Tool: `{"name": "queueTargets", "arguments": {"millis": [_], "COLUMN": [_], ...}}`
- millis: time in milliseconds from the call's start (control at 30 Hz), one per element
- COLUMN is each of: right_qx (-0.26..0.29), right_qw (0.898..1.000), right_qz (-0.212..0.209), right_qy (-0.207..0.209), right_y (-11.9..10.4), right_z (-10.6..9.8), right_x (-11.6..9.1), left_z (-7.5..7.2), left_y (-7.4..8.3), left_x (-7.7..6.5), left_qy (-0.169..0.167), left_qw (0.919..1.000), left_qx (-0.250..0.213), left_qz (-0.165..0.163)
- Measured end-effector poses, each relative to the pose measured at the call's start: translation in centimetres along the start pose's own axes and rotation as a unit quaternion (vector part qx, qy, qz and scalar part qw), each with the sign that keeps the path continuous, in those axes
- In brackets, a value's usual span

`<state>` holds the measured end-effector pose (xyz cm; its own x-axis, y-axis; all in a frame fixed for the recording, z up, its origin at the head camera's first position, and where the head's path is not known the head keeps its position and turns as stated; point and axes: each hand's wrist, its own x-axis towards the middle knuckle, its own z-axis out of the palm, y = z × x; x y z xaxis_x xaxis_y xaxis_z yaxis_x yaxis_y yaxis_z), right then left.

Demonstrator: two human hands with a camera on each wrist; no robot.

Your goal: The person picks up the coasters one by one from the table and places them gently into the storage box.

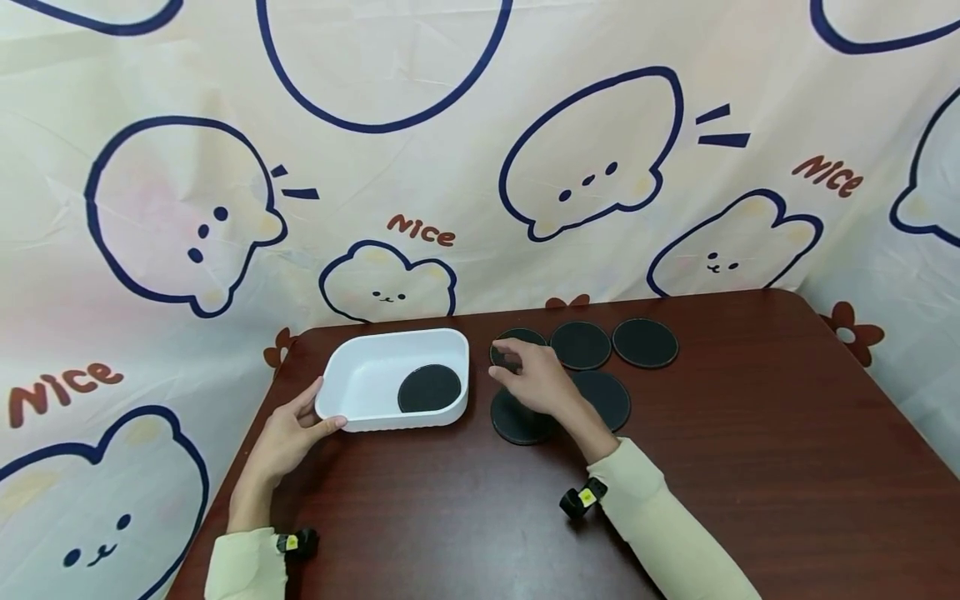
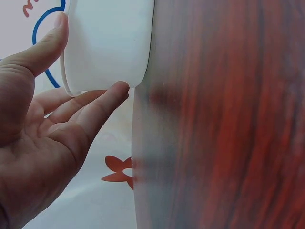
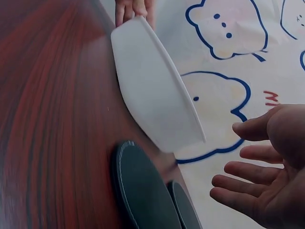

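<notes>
A white rectangular tray [image 1: 405, 422] stands on the table, a round black coaster [image 1: 430, 389] lying in its right half. My left hand [image 1: 287, 437] grips the tray's left end, thumb at the near corner and fingers along the end wall. Over the coasters just right of the tray hovers my right hand [image 1: 536, 379], its fingers spread and holding nothing. It partly covers the back-left coaster [image 1: 522, 337] and overlaps the front-left coaster [image 1: 517, 421]. In the right wrist view the relaxed fingers [image 3: 248, 172] show apart from the coasters [image 3: 143, 186].
Further coasters lie flat in two rows: back-middle [image 1: 581, 345], back-right [image 1: 645, 342] and front-right [image 1: 609, 400], the last partly behind my right wrist. The dark wooden table [image 1: 750, 442] reaches a cloth backdrop [image 1: 465, 183] with cartoon drawings. A small black device [image 1: 583, 497] sits at the right wrist.
</notes>
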<state>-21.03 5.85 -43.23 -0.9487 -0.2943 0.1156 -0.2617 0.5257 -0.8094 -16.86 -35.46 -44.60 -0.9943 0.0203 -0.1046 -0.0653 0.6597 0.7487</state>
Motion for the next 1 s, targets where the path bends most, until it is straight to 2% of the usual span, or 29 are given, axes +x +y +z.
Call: {"name": "queueTargets", "arguments": {"millis": [400,633,1000], "right_qx": [-0.017,0.010,0.055], "right_qw": [1.000,0.999,0.997], "right_qz": [0.013,0.039,0.056], "right_qy": [0.004,-0.003,0.001], "right_y": [2.9,4.5,7.1], "right_z": [-3.2,-5.2,-8.0], "right_x": [-1.1,-1.7,-2.6], "left_z": [0.0,0.0,0.1], "left_y": [0.0,0.1,-0.1], "left_x": [-0.2,-0.1,0.0], "left_qy": [-0.003,-0.001,-0.001], "left_qw": [1.0000,1.0000,1.0000], "left_qx": [0.005,0.003,0.008], "left_qz": [-0.002,0.002,0.001]}}
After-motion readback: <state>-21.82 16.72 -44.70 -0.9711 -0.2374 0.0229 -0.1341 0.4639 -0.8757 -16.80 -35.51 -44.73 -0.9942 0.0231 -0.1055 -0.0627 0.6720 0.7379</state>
